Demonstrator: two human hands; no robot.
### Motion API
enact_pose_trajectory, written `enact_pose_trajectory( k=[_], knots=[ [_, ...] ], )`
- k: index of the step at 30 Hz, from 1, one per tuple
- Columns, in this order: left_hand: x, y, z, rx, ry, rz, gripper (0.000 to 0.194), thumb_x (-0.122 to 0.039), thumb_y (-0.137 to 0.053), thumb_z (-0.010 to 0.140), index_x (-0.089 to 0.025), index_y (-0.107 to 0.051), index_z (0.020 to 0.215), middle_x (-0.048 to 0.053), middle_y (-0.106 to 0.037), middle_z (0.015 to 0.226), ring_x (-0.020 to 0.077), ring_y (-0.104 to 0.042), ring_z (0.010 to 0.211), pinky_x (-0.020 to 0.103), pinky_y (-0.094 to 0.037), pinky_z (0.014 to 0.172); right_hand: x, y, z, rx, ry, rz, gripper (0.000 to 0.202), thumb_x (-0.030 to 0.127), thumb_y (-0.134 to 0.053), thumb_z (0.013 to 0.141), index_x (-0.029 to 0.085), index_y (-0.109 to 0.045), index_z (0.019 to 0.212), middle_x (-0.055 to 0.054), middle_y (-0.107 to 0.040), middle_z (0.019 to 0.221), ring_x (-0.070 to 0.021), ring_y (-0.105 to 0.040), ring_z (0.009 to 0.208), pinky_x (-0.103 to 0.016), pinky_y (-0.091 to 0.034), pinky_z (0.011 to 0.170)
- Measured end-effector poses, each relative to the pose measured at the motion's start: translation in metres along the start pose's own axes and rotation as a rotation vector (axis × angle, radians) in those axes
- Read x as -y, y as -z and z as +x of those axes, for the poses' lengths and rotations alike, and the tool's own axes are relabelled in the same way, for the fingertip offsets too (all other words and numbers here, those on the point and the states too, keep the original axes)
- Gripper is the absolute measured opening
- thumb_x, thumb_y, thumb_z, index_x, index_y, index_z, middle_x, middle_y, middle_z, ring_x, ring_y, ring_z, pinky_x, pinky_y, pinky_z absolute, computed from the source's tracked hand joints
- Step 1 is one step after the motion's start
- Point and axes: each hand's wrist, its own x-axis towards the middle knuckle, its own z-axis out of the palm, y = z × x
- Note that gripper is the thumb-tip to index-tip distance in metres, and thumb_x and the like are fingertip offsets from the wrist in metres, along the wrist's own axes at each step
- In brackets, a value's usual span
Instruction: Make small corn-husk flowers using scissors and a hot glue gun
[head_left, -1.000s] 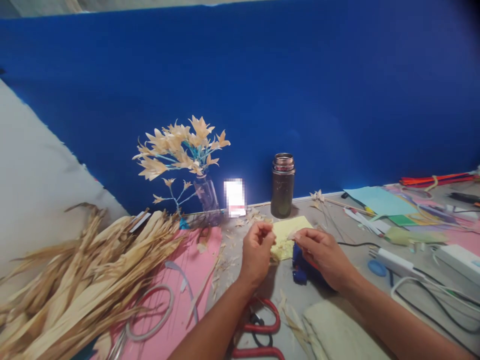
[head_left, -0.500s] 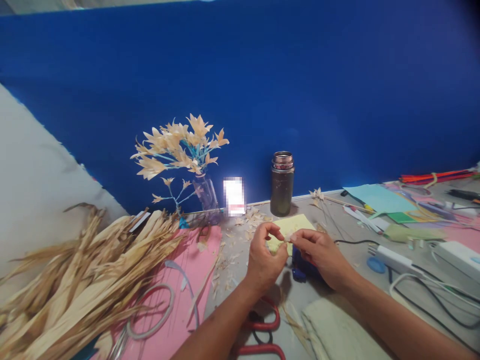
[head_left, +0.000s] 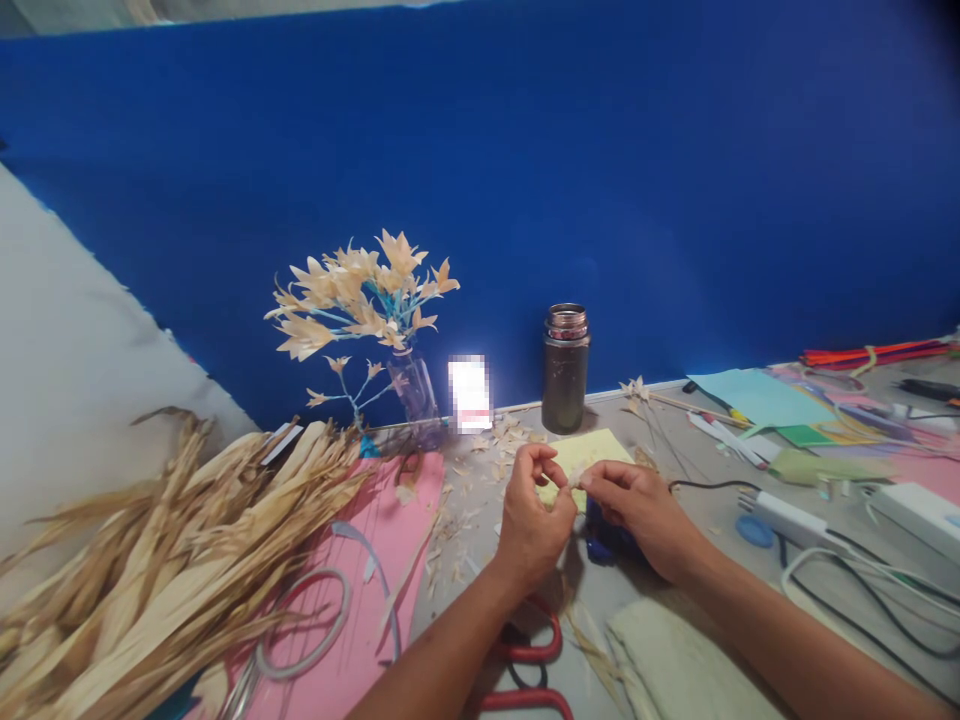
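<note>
Over a yellow paper (head_left: 606, 448), my two hands meet at a small pale piece of husk (head_left: 576, 480). My right hand (head_left: 630, 500) pinches it between thumb and forefinger. From the other side, my left hand (head_left: 534, 510) curls its fingers and closes thumb and forefinger at the same piece; its exact grip is partly hidden. Beneath my right hand is a dark blue object (head_left: 600, 548), mostly covered. Red-handled scissors (head_left: 536, 650) lie under my left forearm.
Dried corn husks (head_left: 150, 570) and pink paper (head_left: 390, 510) lie left. Behind are husk flowers (head_left: 360, 290) in a clear bottle (head_left: 416, 400) and an uncapped flask (head_left: 565, 375). A power strip (head_left: 795, 520) with cables is right; husk scraps (head_left: 510, 435) litter the table.
My hands stay almost in place with only slight finger movement. A little more of the pale piece shows between the fingertips.
</note>
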Motion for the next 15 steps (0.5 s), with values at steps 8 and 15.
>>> enact_pose_trajectory(
  k=[8,15],
  knots=[
    [-0.0019,-0.0007,-0.0016,0.038,0.009,-0.045,0.046,-0.006,-0.058,0.072,-0.023,-0.048,0.114,-0.003,-0.058,0.084,0.0159,-0.057,0.081,0.034,-0.042,0.083,0.0000,0.0000,-0.0001,0.000,0.007,-0.006,0.029,0.044,-0.070,0.073,0.016,-0.067,0.067,0.006,-0.043,0.053,-0.0091,-0.033,0.051,-0.024,-0.023,0.048],
    [-0.0032,-0.0009,-0.0001,0.019,0.090,-0.095,0.039,-0.010,-0.057,0.076,-0.023,-0.050,0.111,-0.003,-0.057,0.079,0.0157,-0.057,0.078,0.031,-0.042,0.075,-0.0012,0.0007,0.0004,-0.010,0.014,-0.006,0.033,0.048,-0.072,0.072,0.016,-0.066,0.066,0.006,-0.041,0.052,-0.0093,-0.033,0.051,-0.024,-0.023,0.048]
  ],
)
